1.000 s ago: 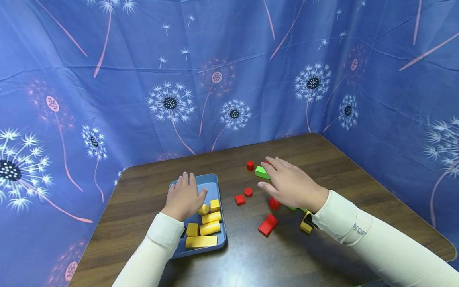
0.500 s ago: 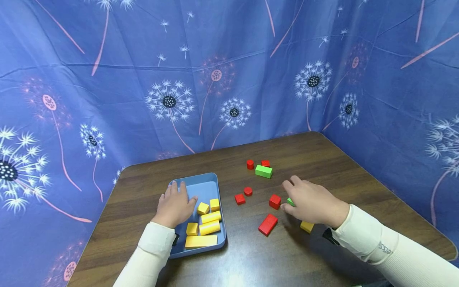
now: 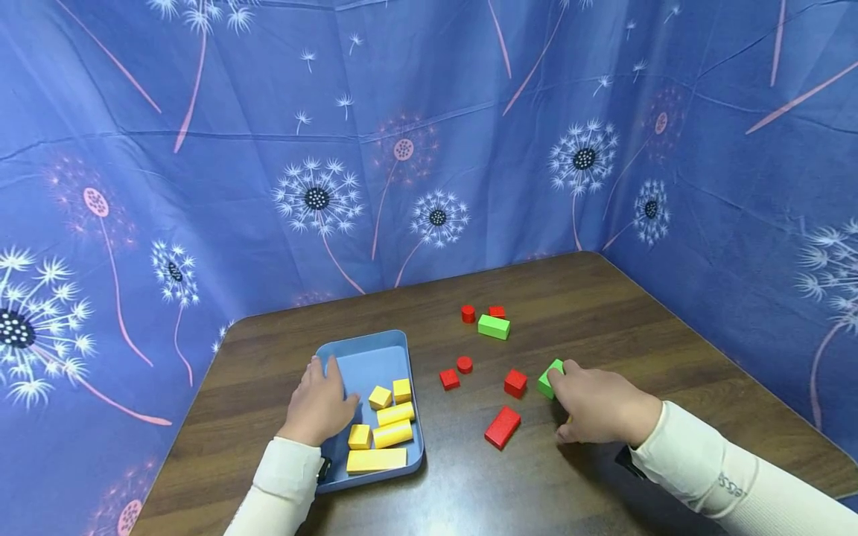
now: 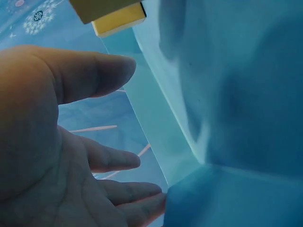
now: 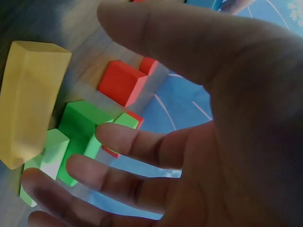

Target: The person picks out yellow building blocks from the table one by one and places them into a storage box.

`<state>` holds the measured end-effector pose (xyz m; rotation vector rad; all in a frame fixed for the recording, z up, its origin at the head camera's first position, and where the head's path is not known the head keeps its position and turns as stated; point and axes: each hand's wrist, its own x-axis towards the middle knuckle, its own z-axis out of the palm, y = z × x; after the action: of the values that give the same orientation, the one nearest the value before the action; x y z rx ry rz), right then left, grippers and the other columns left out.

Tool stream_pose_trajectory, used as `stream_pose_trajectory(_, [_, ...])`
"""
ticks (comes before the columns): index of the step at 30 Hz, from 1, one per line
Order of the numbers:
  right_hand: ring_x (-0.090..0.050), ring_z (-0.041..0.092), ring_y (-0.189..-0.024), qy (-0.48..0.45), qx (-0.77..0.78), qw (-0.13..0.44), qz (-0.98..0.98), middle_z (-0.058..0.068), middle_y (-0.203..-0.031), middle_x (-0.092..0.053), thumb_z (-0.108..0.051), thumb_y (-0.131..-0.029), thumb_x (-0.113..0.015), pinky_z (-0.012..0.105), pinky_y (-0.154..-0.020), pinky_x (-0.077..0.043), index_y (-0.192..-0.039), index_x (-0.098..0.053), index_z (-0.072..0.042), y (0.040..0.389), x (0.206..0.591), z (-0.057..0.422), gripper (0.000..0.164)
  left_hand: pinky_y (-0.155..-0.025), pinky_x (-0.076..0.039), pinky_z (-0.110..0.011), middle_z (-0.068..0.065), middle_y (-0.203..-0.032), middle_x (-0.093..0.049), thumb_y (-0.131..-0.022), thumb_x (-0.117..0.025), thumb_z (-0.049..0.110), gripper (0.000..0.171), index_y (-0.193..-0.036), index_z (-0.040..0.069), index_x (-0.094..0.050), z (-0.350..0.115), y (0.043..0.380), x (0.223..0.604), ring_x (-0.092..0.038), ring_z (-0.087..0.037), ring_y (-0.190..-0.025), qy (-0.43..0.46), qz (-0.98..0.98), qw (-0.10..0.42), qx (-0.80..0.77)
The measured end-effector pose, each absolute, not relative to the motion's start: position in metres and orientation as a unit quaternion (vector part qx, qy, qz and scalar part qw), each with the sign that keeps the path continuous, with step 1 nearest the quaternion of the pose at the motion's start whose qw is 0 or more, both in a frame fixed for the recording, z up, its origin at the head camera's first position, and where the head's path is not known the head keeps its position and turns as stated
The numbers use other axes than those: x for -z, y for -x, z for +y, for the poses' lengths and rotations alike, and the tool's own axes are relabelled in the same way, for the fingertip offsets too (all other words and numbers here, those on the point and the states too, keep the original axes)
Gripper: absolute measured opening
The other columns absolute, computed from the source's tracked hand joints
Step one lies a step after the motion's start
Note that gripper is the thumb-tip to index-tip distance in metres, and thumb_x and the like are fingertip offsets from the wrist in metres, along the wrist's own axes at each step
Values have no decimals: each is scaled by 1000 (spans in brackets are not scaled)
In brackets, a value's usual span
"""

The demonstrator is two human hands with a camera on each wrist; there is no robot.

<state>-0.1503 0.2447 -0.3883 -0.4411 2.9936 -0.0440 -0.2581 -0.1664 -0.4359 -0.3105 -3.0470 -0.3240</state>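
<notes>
Over the left part of the blue tray (image 3: 367,365), my left hand (image 3: 315,409) has its fingers extended and thumb apart. In the left wrist view its fingertips are close to the tray wall (image 4: 158,137); contact is unclear. Several yellow blocks, including a long block (image 3: 377,460) and a cylinder (image 3: 392,434), lie inside. My right hand (image 3: 603,402) is low above the table, thumb and fingers spread. In the right wrist view a yellow block (image 5: 33,99) stands beyond the gap between them, apparently untouched. A green block (image 3: 551,378) lies by its fingertips.
Left of the right hand lie a red cube (image 3: 515,383) and a red rectangular block (image 3: 503,427). A small red block (image 3: 450,380) and a red disc (image 3: 465,364) lie nearer the tray. Farther back are a green bar (image 3: 494,327) and a red cylinder (image 3: 468,313).
My right hand has moved right and down from above the far blocks to the yellow block. The left hand has shifted slightly left toward the tray's side.
</notes>
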Motion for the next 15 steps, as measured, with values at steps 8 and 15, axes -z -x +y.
stream_pose_trajectory(8, [-51, 19, -56, 152, -10, 34, 988, 13, -88, -51, -39, -57, -85, 40, -48, -49, -109, -53, 2, 149, 395, 247, 74, -96, -33, -67, -37, -146, -9, -85, -65, 36, 84, -142, -10, -24, -170, 258, 446, -20, -51, -128, 86, -990, 17, 111])
stream_pose_trajectory(15, [-47, 16, -55, 153, 1, 37, 988, 12, -85, -50, -28, -54, -86, 37, -46, -46, -103, -56, 0, 153, 399, 254, 64, -93, -38, -65, -37, -147, -4, -84, -65, 35, 83, -142, -9, -24, -171, 261, 449, -27, -51, -124, 79, -990, 16, 117])
